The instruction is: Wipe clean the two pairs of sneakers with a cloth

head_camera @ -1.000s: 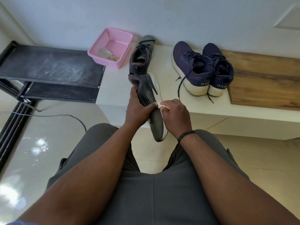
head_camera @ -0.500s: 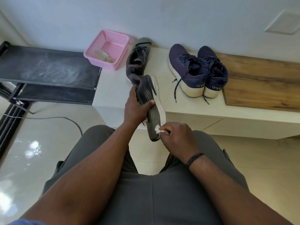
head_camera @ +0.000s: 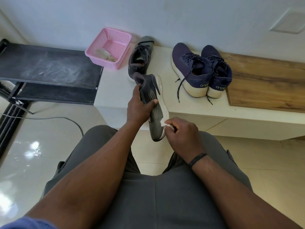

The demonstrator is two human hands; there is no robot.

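We look down from head height at our own lap, with a low white ledge [head_camera: 115, 90] ahead of us at twelve o'clock.

Our left hand [head_camera: 138, 108] grips a grey sneaker [head_camera: 154, 104] around its upper, thumb laid across the striped side, holding it in the air above our knees with the toe pointing down toward us. Our right hand [head_camera: 183, 131] pinches a small white cloth [head_camera: 164, 123] between curled fingers and presses it against the pale sole edge near the toe, at about five o'clock on the shoe.

The shoe looks light, easily carried in one hand; its fabric upper should give under a squeeze, while the sole rim seems stiffer and better to press against. Holding at the mid-upper, as now, looks secure. The cloth is soft and crumpled, and small enough to slip from the fingers.

Counting: four sneakers in all. One grey in hand, its grey mate [head_camera: 140, 58] standing on the ledge at twelve o'clock, and two navy sneakers [head_camera: 201, 68] side by side at one o'clock, laces trailing. One cloth in hand. One pink basket [head_camera: 113, 37] at eleven o'clock holds a pale rag [head_camera: 104, 54].
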